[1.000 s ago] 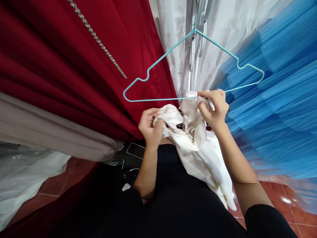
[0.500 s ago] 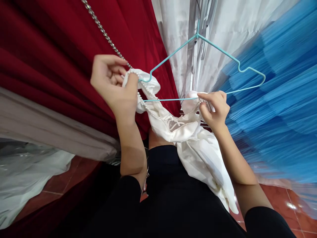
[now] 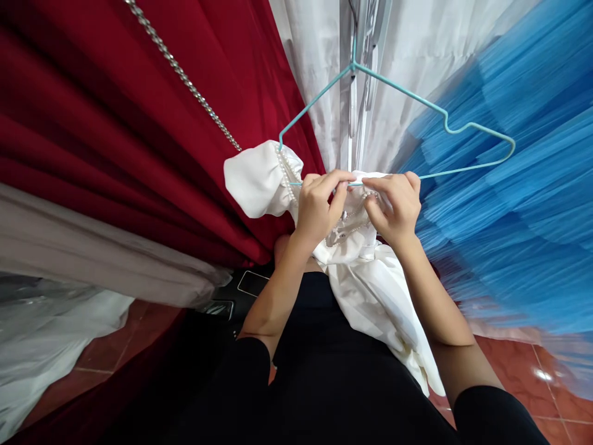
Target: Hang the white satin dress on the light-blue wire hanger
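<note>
A white dress [image 3: 380, 290] with pearl trim hangs from a pale turquoise wire hanger [image 3: 398, 89]. Its puffed sleeve [image 3: 259, 179] on the left is over the hanger's left end, and the hanger's right end is bare. My left hand [image 3: 319, 204] is closed, finger and thumb at the dress's neckline beside the hanger's bottom bar. Just right of it, my right hand [image 3: 396, 204] pinches the other shoulder of the dress below the bar. My fingers partly hide the neckline and the bar.
Dark red fabric [image 3: 194, 37] with a bead chain [image 3: 185, 77] hangs on the left. Blue tulle [image 3: 509, 235] fills the right side. White fabric [image 3: 430, 43] and a metal post [image 3: 352, 123] stand behind. Two phones, one a dark phone [image 3: 218, 309], lie at my lap's left.
My left hand has let go of the left sleeve and moved right, close to my right hand. The left sleeve now puffs out over the hanger's end. My right hand has kept its grip.
</note>
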The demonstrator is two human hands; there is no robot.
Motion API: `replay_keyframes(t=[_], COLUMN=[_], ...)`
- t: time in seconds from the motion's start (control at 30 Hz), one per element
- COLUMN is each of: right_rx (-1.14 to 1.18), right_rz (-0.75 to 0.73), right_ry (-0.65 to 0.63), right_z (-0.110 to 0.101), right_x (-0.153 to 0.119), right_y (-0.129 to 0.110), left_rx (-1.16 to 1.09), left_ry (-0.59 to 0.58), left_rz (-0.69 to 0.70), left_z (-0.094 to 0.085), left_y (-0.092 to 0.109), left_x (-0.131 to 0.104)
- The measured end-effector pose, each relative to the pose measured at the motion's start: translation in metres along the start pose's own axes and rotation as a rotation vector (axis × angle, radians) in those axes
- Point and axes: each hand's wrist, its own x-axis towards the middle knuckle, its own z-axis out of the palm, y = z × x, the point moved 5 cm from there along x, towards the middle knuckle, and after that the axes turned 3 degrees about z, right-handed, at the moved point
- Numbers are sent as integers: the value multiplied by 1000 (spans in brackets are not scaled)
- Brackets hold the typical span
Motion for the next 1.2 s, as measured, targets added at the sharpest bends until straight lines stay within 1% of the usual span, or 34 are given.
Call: replay_keyframes(t=[0.03, 0.1, 0.17, 0.2, 0.27, 0.33, 0.4, 0.43, 0.5, 0.57, 0.63, 0.67, 0.7, 0.77, 0.83, 0.9, 1.03, 1.1, 1.17, 1.2], right_rx=[-11, -31, -73, -98, -143, -152, -123, -110, -142, -220, -250, -223, -178, -114, -94, -105, -58, -6, 59, 99], right_rz=[-2, 1, 45, 97, 287, 514, 665, 694, 707, 672, 591, 534, 481, 419, 391, 366, 324, 305, 268, 244], right_ry=[-5, 16, 119, 187, 266, 275, 296, 319, 407, 450, 488, 501, 486, 409, 279, 181, 5, 23, 87, 81], right_z=[-2, -13, -34, -47, -73, -96, -115, -123, -139, -148, -154, -156, -155, -148, -134, -116, -83, -79, -80, -78], right_x=[-3, -9, -12, -13, -10, -3, 7, 14, 27, 41, 54, 59, 65, 75, 84, 93, 100, 98, 92, 89], right_y=[0, 3, 11, 17, 37, 62, 84, 94, 111, 124, 128, 125, 120, 104, 84, 66, 41, 27, 9, 0], left_rx=[9, 15, 11, 2, -27, -44, -44, -43, -47, -48, -32, -19, -6, 12, 17, 21, 44, 69, 93, 100], left_ry=[-29, -66, -94, -103, -109, -106, -104, -107, -111, -113, -124, -131, -139, -152, -156, -152, -130, -124, -122, -123], left_rz=[-3, -18, -40, -46, -46, -45, -54, -58, -62, -64, -73, -78, -81, -81, -83, -88, -82, -83, -83, -81], left_z=[2, -1, -6, -9, -12, -13, -12, -11, -10, -10, -11, -12, -13, -14, -14, -13, -9, -7, -7, -7], left_y=[-2, -3, -3, -2, -1, 0, 0, 1, 3, 4, 5, 5, 5, 5, 4, 3, 2, 1, 0, 0], left_x=[-3, -5, -3, -2, 1, 2, 1, 1, 0, 0, -1, -1, -1, -1, 0, 0, 0, -1, -2, -2])
